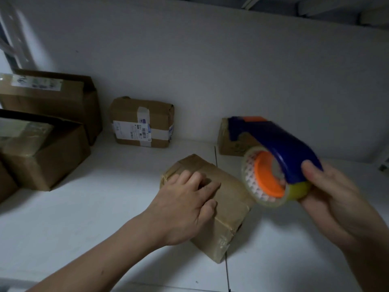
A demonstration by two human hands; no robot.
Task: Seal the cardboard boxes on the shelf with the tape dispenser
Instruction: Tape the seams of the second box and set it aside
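Fingers (207, 185) of our left hand (185, 201) lie flat on one box (229, 209) of five; our right hand (332, 199) grips one tape dispenser (275, 144).

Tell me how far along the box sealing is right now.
Done, seemingly: the near box shows glossy tape at its front corner. In hand: the left hand presses its top; the right hand holds the tape dispenser lifted clear. Left: the back-left box has a raised flap; the rest I cannot judge.
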